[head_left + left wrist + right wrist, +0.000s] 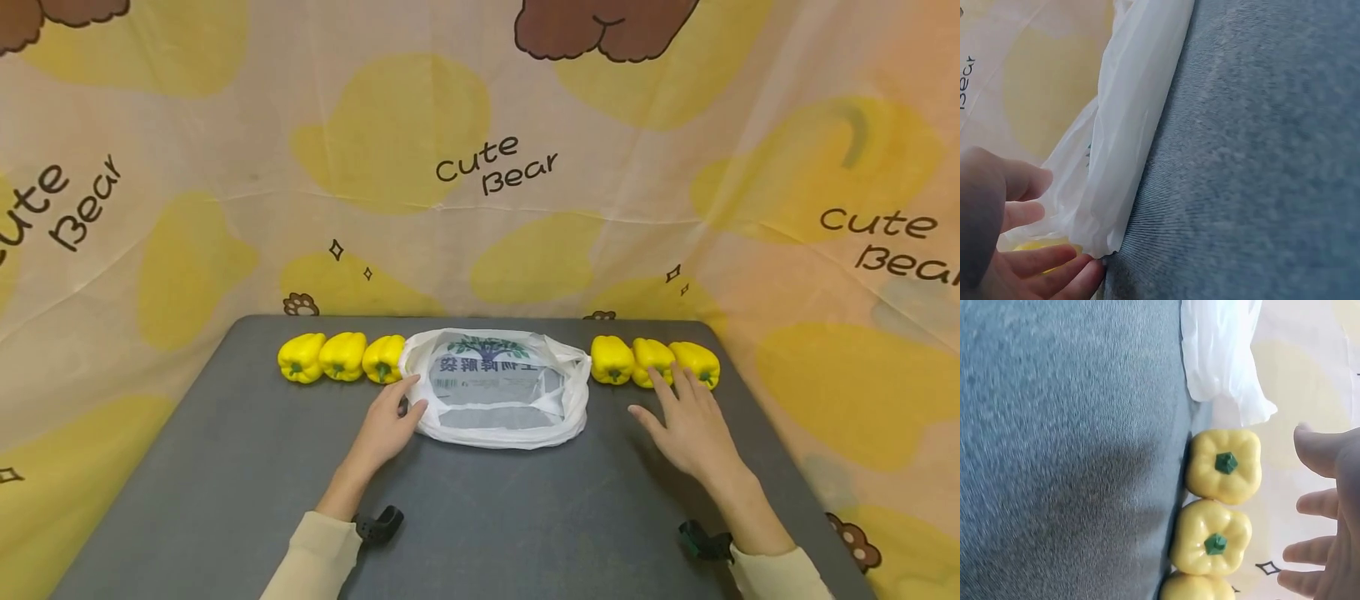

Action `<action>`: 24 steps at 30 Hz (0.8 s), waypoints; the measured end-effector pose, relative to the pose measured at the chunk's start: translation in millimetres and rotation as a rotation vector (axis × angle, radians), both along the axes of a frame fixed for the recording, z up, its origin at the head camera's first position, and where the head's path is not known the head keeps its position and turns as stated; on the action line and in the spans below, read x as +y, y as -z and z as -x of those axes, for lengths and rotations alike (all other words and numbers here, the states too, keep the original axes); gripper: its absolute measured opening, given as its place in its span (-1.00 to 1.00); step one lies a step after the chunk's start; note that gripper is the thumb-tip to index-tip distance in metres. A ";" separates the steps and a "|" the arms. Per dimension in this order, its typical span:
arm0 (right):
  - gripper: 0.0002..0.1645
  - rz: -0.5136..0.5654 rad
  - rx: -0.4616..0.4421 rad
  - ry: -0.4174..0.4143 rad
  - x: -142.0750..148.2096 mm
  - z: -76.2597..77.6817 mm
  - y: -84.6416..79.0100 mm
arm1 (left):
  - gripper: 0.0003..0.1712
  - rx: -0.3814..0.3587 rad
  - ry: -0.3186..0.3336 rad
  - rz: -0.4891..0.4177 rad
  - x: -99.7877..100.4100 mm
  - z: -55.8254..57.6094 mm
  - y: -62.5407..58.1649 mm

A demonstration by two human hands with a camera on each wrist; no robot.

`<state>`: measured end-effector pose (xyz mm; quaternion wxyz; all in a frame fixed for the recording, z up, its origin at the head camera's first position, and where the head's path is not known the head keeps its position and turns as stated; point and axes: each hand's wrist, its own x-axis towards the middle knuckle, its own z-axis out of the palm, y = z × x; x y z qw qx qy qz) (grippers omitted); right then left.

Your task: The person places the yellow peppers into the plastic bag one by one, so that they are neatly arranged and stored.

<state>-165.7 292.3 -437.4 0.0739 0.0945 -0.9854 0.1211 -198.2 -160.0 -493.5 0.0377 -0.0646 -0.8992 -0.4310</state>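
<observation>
A white plastic bag point(502, 437) lies spread on the table, its mouth rolled wide and a green tree with mirrored lettering showing inside. My left hand point(384, 423) is at the bag's left rim, thumb and fingers apart; in the left wrist view its fingertips point(1060, 251) are right by the white plastic point(1125, 119). My right hand point(693, 429) hovers palm down, fingers spread, over the right-hand yellow bell peppers. Of these, one pepper point(611, 360) stands nearest the bag, then a middle pepper point(651, 357) and an outer pepper point(693, 360), both partly covered by my fingers.
Left of the bag, three more yellow bell peppers stand in a row: an outer one point(302, 358), a middle one point(343, 357) and one against the bag point(384, 358). The grey tabletop point(517, 517) ends at a printed cloth backdrop point(420, 242).
</observation>
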 end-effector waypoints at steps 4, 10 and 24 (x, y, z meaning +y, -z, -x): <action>-0.05 0.022 -0.012 0.004 4.7 3.6 -2.8 | -0.42 -0.021 -0.014 -0.039 -0.7 3.9 1.3; -0.03 0.066 -0.041 0.019 14.1 8.5 -7.3 | -0.42 -0.039 -0.009 -0.048 -1.3 7.3 0.2; -0.15 0.121 0.014 0.040 43.2 29.7 -11.9 | -0.41 -0.108 0.036 -0.032 -2.3 9.8 -0.7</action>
